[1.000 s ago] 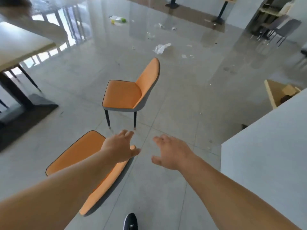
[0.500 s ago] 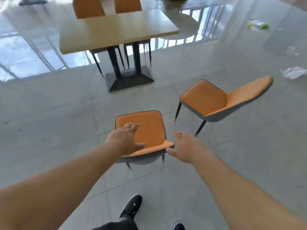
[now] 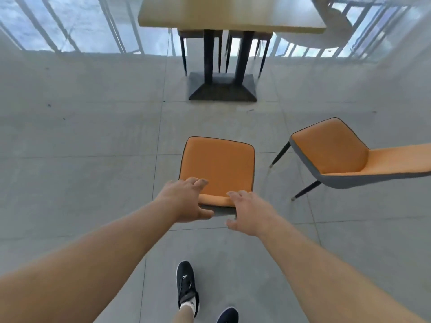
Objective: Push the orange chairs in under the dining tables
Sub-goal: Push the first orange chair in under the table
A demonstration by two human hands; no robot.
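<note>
An orange chair with a grey shell stands right in front of me, its seat facing the wooden dining table and well short of it. My left hand straddles the left end of the backrest's top edge, fingers over the front and thumb behind. My right hand does the same at the right end, fingers spread. Neither hand is closed around the backrest. A second orange chair stands to the right, turned sideways, with its backrest running off the frame's right edge.
The table stands on two dark posts on a black base. Thin chair legs show under its far side. Glass panels with railings run behind it. Grey tiled floor lies between chair and table. My black shoe is below.
My view has swung left until the table and near chair are straight ahead. Both hands have moved forward from hovering onto the ends of the chair's backrest.
</note>
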